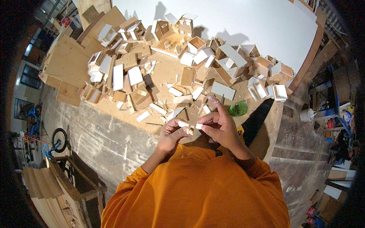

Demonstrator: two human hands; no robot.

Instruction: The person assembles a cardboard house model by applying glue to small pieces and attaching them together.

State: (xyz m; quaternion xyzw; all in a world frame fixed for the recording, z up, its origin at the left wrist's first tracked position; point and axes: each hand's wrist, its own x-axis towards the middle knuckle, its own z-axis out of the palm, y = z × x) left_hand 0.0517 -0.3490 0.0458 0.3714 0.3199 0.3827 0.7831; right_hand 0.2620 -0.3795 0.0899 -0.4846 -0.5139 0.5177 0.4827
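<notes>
Close in front of my orange top, my left hand (170, 137) pinches a small white-faced wooden piece (184, 124) with bare wood edges. A small white block (199, 126) sits between the thumb and fingers of my right hand (223, 128), whose index finger sticks up. The two pieces are side by side with a narrow gap. Just beyond my hands, scraps and offcuts (183, 99) lie on the wooden tabletop (167, 64). A green round container (238, 108) stands right of my right hand. Near my right forearm lies a long black tapered blade (259, 117) with a yellow part.
Small box-like wooden models (231, 57) with white faces crowd the far side of the table. Behind them spreads a large white board (243, 17). Plywood panels (70, 62) stand at left. Stacked boards (45, 186), a blue bicycle (57, 142) and a white bucket (307, 115) are around.
</notes>
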